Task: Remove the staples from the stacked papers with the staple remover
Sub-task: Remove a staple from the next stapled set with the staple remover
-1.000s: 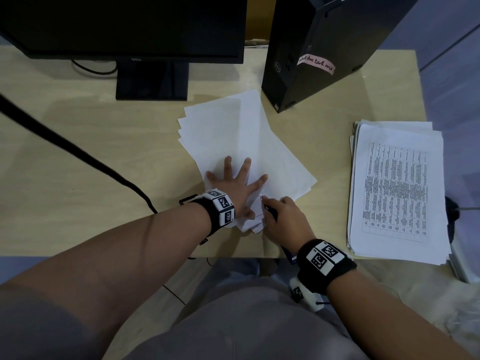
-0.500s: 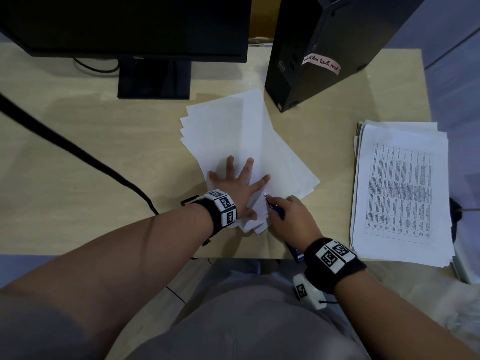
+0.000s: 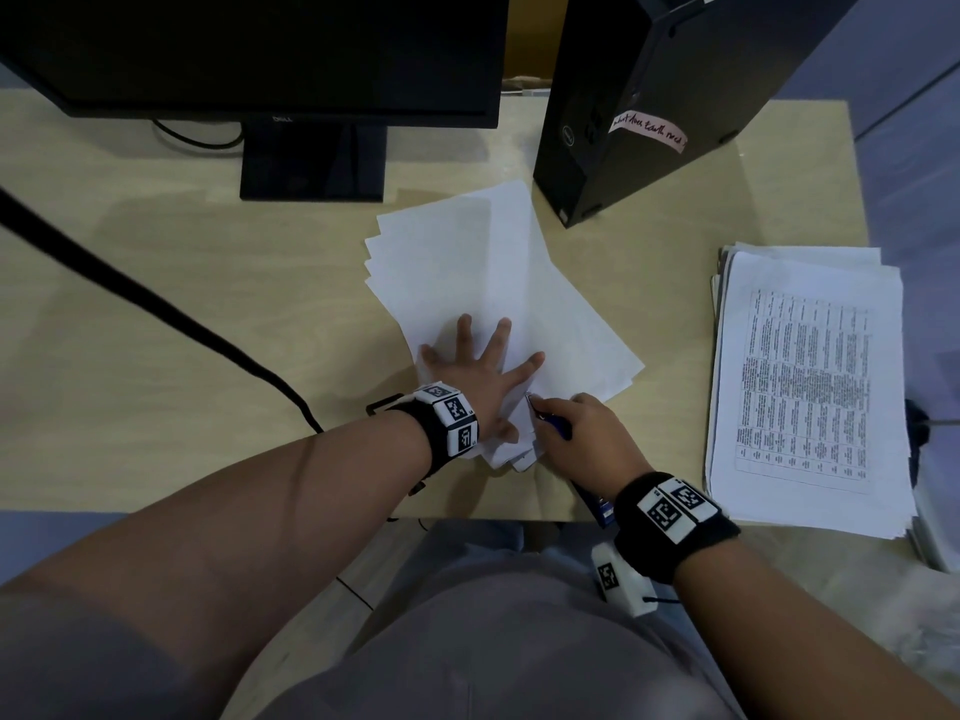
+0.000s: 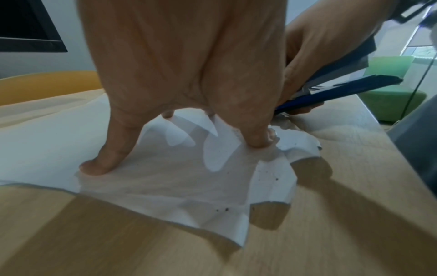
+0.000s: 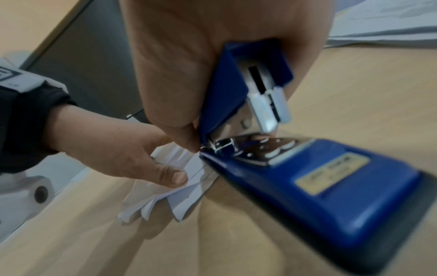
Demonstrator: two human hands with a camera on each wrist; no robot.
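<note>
A fanned stack of white papers (image 3: 467, 283) lies in the middle of the desk. My left hand (image 3: 483, 350) presses flat on its near end with fingers spread, thumb near the crumpled corner (image 4: 283, 175). My right hand (image 3: 561, 413) grips a blue staple remover (image 5: 307, 168), which also shows in the left wrist view (image 4: 331, 91). Its metal tip touches the papers' near corner (image 5: 189, 173), just beside the left thumb (image 5: 175, 177). The staple itself cannot be made out.
A black monitor (image 3: 260, 49) on its stand stands at the back, a black computer tower (image 3: 649, 96) at the back right. A stack of printed sheets (image 3: 805, 387) lies at the right. A black cable (image 3: 156, 304) crosses the desk's left side. The desk's front edge (image 3: 493, 517) runs just under my wrists.
My right hand has shifted slightly to the right at the paper corner, and more of the blue tool shows. The left hand stays pressed on the papers.
</note>
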